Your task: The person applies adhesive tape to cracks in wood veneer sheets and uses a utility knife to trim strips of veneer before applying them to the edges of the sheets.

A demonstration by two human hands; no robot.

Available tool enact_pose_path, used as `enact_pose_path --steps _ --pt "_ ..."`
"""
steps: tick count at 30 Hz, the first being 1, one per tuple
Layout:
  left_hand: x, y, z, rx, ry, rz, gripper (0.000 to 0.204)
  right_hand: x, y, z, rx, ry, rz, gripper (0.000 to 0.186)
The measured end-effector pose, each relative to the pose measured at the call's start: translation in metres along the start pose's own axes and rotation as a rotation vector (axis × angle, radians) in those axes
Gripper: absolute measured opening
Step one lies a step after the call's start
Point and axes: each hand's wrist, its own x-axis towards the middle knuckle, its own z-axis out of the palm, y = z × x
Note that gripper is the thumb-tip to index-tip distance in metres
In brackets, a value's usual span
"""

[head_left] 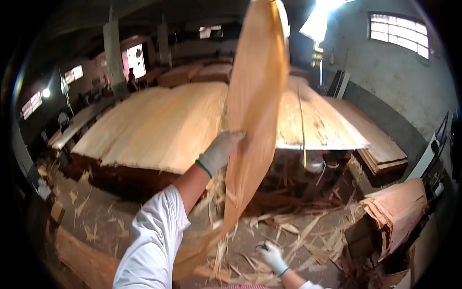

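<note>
A long, thin sheet of wood veneer stands raised in front of me, its top running past the upper edge of the picture and its lower end curving down to the left. My left hand, in a pale work glove with a green cuff, grips the sheet by its left edge, fingertips partly hidden. Low down, over the littered floor, my right hand wears a similar glove. Its fingers are curled around a small dark thing that I cannot make out, well apart from the veneer.
A wide stack of veneer lies beyond my left hand. To the right is a worktable with a veneer surface and a yellow strip. Scraps litter the floor. Folded veneer sheets stand at right. A person is far back.
</note>
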Motion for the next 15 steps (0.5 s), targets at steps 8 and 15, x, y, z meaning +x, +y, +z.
enact_pose_path --steps 8,15 --pt "0.040 0.065 -0.059 0.079 0.310 0.485 0.029 0.018 0.060 0.081 0.492 -0.209 0.466 0.039" --pt "0.005 0.197 -0.148 0.234 0.294 0.761 0.029 0.100 0.077 0.189 0.955 0.026 1.080 0.088"
